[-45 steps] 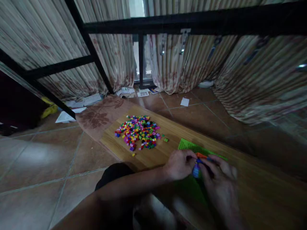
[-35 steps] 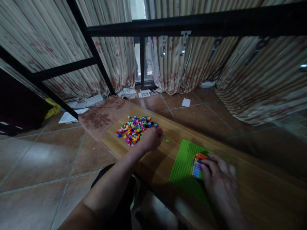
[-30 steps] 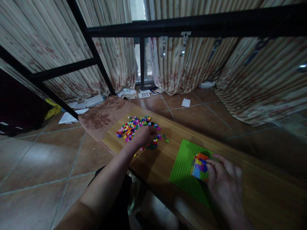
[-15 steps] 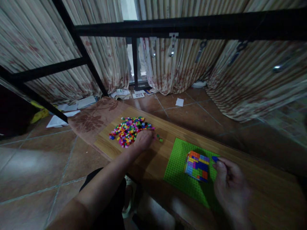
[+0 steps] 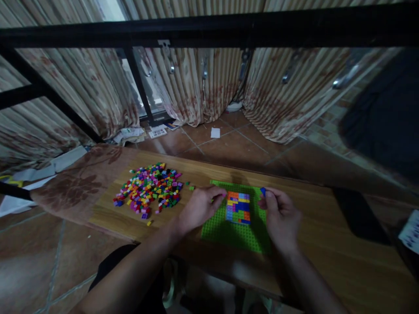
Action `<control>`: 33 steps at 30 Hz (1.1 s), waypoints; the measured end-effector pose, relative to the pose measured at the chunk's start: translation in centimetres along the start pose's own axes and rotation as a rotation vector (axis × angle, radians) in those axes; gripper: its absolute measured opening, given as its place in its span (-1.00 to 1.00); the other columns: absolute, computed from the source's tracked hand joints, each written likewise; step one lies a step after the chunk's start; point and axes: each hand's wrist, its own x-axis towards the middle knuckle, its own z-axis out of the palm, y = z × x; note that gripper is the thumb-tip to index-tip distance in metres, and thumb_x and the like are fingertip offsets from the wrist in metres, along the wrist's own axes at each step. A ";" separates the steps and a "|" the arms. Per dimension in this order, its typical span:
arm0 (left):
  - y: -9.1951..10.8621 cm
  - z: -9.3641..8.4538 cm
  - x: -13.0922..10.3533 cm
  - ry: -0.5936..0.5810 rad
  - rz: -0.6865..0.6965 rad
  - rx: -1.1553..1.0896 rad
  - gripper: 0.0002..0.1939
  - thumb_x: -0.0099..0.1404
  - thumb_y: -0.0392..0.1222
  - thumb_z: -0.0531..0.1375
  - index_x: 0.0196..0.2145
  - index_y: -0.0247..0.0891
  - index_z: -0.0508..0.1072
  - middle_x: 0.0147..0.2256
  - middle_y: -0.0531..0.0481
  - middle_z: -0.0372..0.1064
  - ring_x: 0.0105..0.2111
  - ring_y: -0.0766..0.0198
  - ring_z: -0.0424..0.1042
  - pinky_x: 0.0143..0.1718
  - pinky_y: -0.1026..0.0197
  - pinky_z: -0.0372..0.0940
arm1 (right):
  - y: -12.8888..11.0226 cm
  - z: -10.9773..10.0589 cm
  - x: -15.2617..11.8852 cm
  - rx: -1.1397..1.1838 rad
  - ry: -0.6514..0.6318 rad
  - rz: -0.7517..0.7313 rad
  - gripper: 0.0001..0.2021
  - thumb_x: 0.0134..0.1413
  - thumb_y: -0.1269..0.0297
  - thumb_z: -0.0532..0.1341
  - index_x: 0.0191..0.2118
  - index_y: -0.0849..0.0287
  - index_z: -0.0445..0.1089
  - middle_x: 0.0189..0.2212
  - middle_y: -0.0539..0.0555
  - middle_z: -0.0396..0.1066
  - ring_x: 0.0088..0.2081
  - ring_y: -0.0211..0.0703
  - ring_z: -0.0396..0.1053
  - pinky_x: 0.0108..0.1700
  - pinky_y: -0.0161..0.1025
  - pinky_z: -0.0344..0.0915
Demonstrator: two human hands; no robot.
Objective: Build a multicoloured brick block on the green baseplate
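Observation:
A green studded baseplate (image 5: pixel 216 237) lies on the wooden bench, bearing a square block of bricks (image 5: pixel 238 208) in orange, blue, yellow and purple. At its left edge, my left hand (image 5: pixel 201 206) pinches a small pink brick (image 5: pixel 224 194). My right hand (image 5: pixel 282 216) is closed on a dark blue brick (image 5: pixel 262 191) over the plate's right side. To the left is a loose pile of small coloured bricks (image 5: pixel 150 185), with two green ones (image 5: pixel 191 188) lying apart from it.
The wooden bench (image 5: pixel 321 226) has a brown cloth (image 5: pixel 78 183) over its left end and a dark flat object (image 5: pixel 362 216) at the right. A black metal bar (image 5: pixel 209 32) crosses in front of curtains. Papers lie on the tiled floor.
My left hand has moved right, from the brick pile to the baseplate, with a pink brick now showing. The view has turned right. My right hand still holds the blue brick.

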 end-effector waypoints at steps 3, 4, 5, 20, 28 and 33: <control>1.0 1.0 0.8 -0.043 0.035 0.024 -0.80 0.37 -0.28 0.05 -0.19 -0.26 0.47 -0.29 -0.02 0.46 -0.29 0.32 0.45 -0.23 0.30 0.34 | -0.2 -0.2 0.1 -0.006 -0.013 -0.014 -0.69 0.17 0.05 0.12 -0.23 0.19 0.45 -0.53 -0.01 0.41 -0.49 -0.23 0.37 -0.40 -0.27 0.32; 1.2 1.2 1.0 -0.063 0.051 0.053 -0.79 0.37 -0.27 0.04 -0.19 -0.26 0.47 -0.29 -0.02 0.45 -0.28 0.31 0.44 -0.23 0.29 0.34 | -0.2 -0.2 0.1 0.000 -0.014 -0.018 -0.69 0.17 0.05 0.12 -0.23 0.19 0.45 -0.54 -0.01 0.40 -0.49 -0.23 0.37 -0.40 -0.27 0.31; 1.3 1.4 1.2 -0.084 0.068 0.089 -0.79 0.38 -0.26 0.03 -0.20 -0.26 0.47 -0.30 -0.03 0.44 -0.28 0.30 0.43 -0.22 0.28 0.34 | -0.2 -0.2 0.1 0.007 -0.011 -0.020 -0.70 0.17 0.06 0.12 -0.23 0.19 0.45 -0.54 -0.01 0.40 -0.49 -0.23 0.37 -0.40 -0.27 0.31; 2.1 2.5 2.2 -0.237 0.093 0.405 -0.79 0.35 -0.31 0.03 -0.18 -0.25 0.46 -0.28 -0.04 0.38 -0.29 0.25 0.40 -0.24 0.23 0.35 | 0.0 -0.1 0.1 0.106 -0.013 -0.016 -0.71 0.15 0.05 0.15 -0.26 0.16 0.46 -0.48 0.00 0.44 -0.50 -0.25 0.35 -0.43 -0.29 0.30; 1.8 2.6 2.0 -0.133 0.056 0.315 -0.76 0.36 -0.28 0.03 -0.09 -0.19 0.43 -0.23 -0.02 0.43 -0.24 0.26 0.43 -0.18 0.23 0.36 | 0.1 -0.1 0.3 0.099 -0.016 -0.014 -0.70 0.15 0.04 0.14 -0.25 0.17 0.45 -0.48 0.00 0.43 -0.51 -0.26 0.34 -0.44 -0.29 0.31; 1.2 2.5 1.8 -0.079 0.015 0.227 -0.75 0.33 -0.33 0.06 -0.09 -0.17 0.44 -0.19 0.00 0.44 -0.20 0.27 0.44 -0.11 0.23 0.36 | 0.1 -0.2 0.3 0.092 -0.015 -0.010 -0.71 0.16 0.05 0.13 -0.24 0.17 0.45 -0.46 0.02 0.44 -0.50 -0.26 0.35 -0.44 -0.29 0.32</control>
